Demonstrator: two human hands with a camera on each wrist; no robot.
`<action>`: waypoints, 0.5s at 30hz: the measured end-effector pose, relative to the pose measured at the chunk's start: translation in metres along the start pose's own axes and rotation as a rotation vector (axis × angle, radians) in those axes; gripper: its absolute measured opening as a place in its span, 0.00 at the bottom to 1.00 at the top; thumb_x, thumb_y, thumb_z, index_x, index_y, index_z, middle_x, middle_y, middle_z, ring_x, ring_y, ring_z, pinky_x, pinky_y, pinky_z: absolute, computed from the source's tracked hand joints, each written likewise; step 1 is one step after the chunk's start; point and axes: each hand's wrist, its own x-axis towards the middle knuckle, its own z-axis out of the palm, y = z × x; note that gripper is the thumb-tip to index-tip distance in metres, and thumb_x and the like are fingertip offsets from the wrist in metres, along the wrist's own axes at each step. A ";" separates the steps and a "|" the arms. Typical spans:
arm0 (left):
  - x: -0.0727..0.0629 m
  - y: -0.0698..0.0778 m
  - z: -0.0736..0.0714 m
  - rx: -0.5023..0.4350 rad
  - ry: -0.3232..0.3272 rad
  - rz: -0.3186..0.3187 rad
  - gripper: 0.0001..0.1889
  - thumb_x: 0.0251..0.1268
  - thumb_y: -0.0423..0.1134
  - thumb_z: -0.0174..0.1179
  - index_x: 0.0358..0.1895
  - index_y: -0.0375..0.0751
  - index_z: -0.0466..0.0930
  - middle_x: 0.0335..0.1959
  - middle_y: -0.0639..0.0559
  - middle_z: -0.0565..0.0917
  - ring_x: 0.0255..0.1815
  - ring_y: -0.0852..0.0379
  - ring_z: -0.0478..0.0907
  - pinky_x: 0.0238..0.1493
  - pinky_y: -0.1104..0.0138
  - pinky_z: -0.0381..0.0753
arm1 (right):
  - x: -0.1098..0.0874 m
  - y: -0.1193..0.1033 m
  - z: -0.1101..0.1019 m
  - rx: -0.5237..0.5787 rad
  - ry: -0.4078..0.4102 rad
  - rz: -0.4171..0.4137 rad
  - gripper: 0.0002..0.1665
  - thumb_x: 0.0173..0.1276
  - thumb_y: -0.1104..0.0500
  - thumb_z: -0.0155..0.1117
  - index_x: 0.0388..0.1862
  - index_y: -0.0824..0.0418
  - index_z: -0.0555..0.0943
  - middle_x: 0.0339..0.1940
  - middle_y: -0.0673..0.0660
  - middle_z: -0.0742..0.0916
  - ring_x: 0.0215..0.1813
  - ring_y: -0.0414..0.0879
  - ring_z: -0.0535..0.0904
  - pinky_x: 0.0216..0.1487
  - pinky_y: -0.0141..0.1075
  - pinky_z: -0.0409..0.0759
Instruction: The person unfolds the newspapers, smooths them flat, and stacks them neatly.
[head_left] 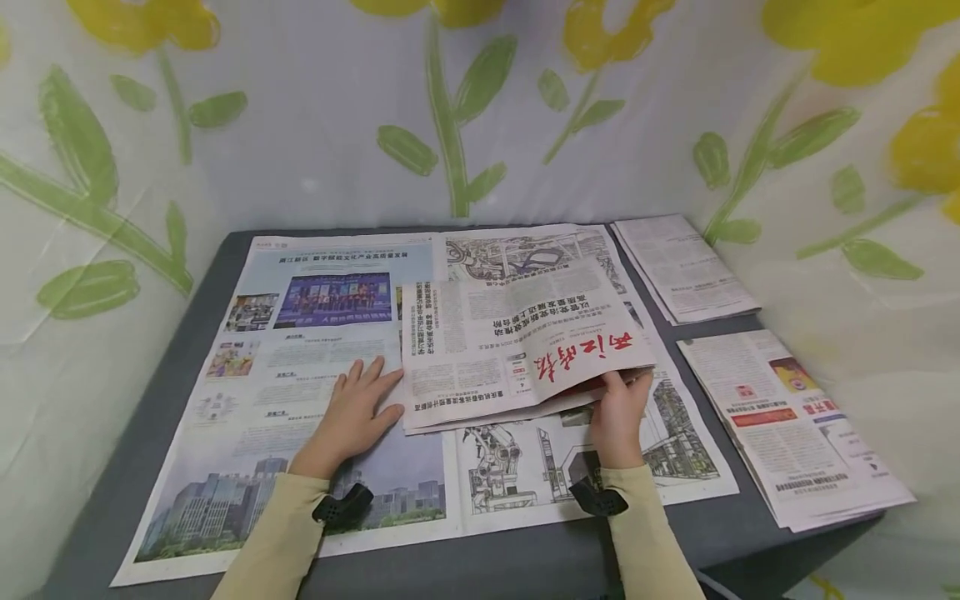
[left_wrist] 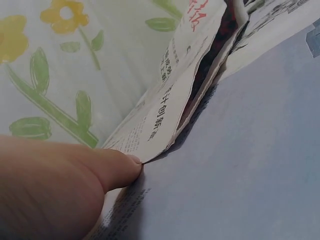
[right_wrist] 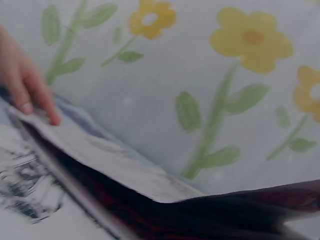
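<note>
Left hand (head_left: 356,410): While fingers spread, thumb touches left edge of folded newspaper (head_left: 487,346).
Right hand (head_left: 621,421): at that paper's near edge, tips hidden, grip unclear.
Open newspaper (head_left: 285,358): lies beneath; even pressure should align folds.

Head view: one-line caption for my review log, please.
Over an open newspaper, the right hand grips a folded newspaper by its near edge while the left hand touches its left side.

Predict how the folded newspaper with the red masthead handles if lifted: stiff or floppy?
Probably floppy: the folded newspaper bows at its near edge, by the right hand. Its layers may fan apart, since the left wrist view shows them gaping. It could also slide on the spread newspaper, as paper lies on paper.
</note>
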 end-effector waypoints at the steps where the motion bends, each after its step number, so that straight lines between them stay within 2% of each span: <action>1: 0.001 0.001 0.000 0.001 -0.002 0.003 0.29 0.72 0.42 0.61 0.74 0.38 0.71 0.78 0.27 0.60 0.80 0.20 0.48 0.73 0.26 0.46 | 0.001 -0.003 -0.001 0.032 0.047 0.002 0.42 0.79 0.71 0.43 0.83 0.53 0.39 0.75 0.56 0.64 0.74 0.49 0.68 0.71 0.39 0.73; 4: 0.001 0.002 -0.001 -0.005 -0.014 0.002 0.29 0.72 0.41 0.61 0.73 0.37 0.71 0.78 0.26 0.60 0.80 0.20 0.48 0.73 0.26 0.46 | 0.004 -0.009 -0.005 0.108 0.177 0.025 0.44 0.80 0.70 0.39 0.84 0.52 0.32 0.82 0.59 0.54 0.82 0.51 0.58 0.80 0.39 0.61; 7: 0.000 0.001 0.000 -0.016 -0.012 -0.001 0.29 0.72 0.41 0.61 0.73 0.36 0.71 0.78 0.26 0.60 0.79 0.19 0.47 0.72 0.25 0.46 | 0.005 -0.009 -0.008 0.162 0.237 0.031 0.41 0.83 0.64 0.37 0.84 0.51 0.32 0.85 0.59 0.47 0.86 0.51 0.50 0.84 0.41 0.52; 9: -0.001 -0.001 0.000 -0.022 -0.009 -0.004 0.29 0.72 0.40 0.61 0.73 0.36 0.71 0.78 0.26 0.60 0.79 0.19 0.47 0.73 0.25 0.46 | 0.006 -0.009 -0.008 0.179 0.255 0.014 0.39 0.84 0.59 0.36 0.84 0.50 0.32 0.86 0.58 0.45 0.86 0.51 0.48 0.85 0.42 0.52; 12: -0.001 -0.002 0.000 -0.028 -0.012 -0.005 0.29 0.72 0.41 0.61 0.73 0.36 0.71 0.78 0.26 0.59 0.80 0.20 0.46 0.73 0.25 0.44 | 0.006 -0.011 -0.007 0.160 0.295 -0.058 0.37 0.85 0.54 0.36 0.84 0.51 0.35 0.85 0.60 0.47 0.85 0.53 0.50 0.82 0.45 0.58; 15: 0.001 -0.001 -0.002 -0.028 -0.013 -0.001 0.29 0.72 0.41 0.61 0.74 0.36 0.70 0.79 0.26 0.59 0.80 0.20 0.46 0.73 0.25 0.44 | 0.007 -0.013 -0.005 0.091 0.338 -0.179 0.37 0.83 0.59 0.40 0.84 0.55 0.41 0.84 0.61 0.50 0.84 0.53 0.50 0.81 0.44 0.58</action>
